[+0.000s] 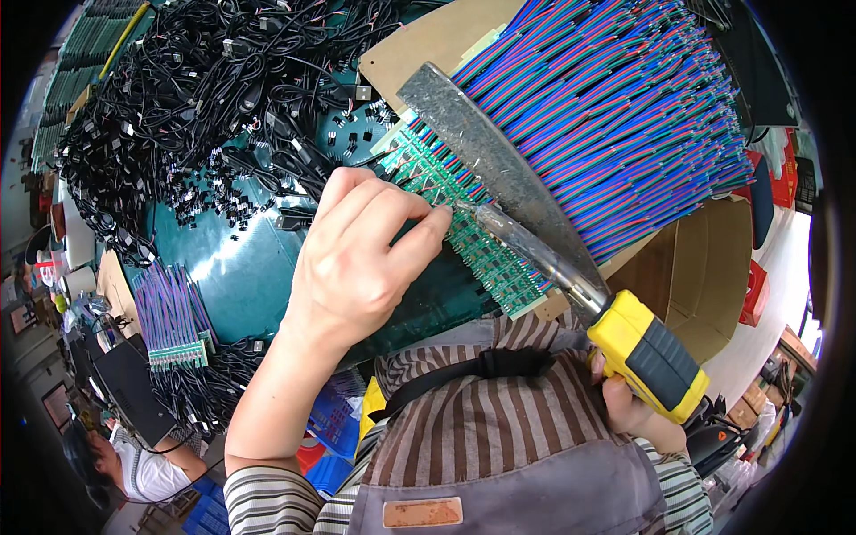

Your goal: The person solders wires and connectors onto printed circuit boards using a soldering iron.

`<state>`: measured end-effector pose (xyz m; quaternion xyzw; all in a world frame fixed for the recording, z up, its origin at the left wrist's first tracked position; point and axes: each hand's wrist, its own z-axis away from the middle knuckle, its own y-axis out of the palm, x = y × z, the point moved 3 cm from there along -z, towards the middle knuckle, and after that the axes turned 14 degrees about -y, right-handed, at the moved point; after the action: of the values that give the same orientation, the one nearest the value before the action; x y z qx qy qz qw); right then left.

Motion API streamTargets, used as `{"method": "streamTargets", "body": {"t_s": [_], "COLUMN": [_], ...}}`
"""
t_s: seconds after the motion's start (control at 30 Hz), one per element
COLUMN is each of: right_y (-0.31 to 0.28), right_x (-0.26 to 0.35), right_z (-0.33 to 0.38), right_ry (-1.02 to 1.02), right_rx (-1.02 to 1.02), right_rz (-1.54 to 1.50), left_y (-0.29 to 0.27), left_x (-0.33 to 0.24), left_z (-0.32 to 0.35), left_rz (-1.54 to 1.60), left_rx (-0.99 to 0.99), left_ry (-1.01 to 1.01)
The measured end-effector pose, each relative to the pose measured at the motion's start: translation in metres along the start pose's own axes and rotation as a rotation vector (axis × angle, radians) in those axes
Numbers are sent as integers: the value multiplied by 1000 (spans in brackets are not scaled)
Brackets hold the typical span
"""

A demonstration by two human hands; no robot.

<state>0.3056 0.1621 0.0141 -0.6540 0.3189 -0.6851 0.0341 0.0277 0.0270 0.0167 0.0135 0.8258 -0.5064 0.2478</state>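
Observation:
My left hand is closed in a pinch over a green circuit board panel; what its fingertips hold is too small to make out. My right hand grips a yellow and black soldering gun from below. The gun's metal tip reaches up and left to the panel, close beside my left fingertips. A heavy grey metal bar lies slantwise along the panel's far side. Beyond the bar, many red, green and blue wires fan out to the right.
Black USB cables are heaped at the back left, with small black components near them. A finished-looking wired board bundle lies at the left edge. An open cardboard box stands at right. Another person is at lower left.

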Motion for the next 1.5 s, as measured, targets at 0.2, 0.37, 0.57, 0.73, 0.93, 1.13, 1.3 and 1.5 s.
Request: {"method": "streamTargets", "body": {"t_s": [0.2, 0.37, 0.57, 0.73, 0.93, 1.13, 1.3, 1.5], "right_y": [2, -3, -2, 5, 2, 1, -1, -1], "right_x": [9, 22, 21, 12, 14, 18, 13, 7], "right_z": [-14, -34, -34, -7, -12, -20, -12, -8], "right_ry": [-118, -268, -219, -184, -124, -204, -145, -70], "right_rx": [-43, 43, 62, -131, -63, -46, -105, -44], "right_rz": [48, 133, 130, 102, 110, 106, 43, 53], "left_y": [0, 0, -1, -1, -1, -1, 2, 2], "left_x": [2, 3, 2, 2, 1, -3, -4, -8], "left_z": [1, 0, 1, 0, 0, 1, 3, 3], "left_rz": [-4, 0, 2, -2, -12, -37, -49, -71], "left_rx": [10, 13, 25, 18, 14, 7, -29, -29], "left_ry": [-9, -8, -21, -18, -20, 7, 52, 67]}}
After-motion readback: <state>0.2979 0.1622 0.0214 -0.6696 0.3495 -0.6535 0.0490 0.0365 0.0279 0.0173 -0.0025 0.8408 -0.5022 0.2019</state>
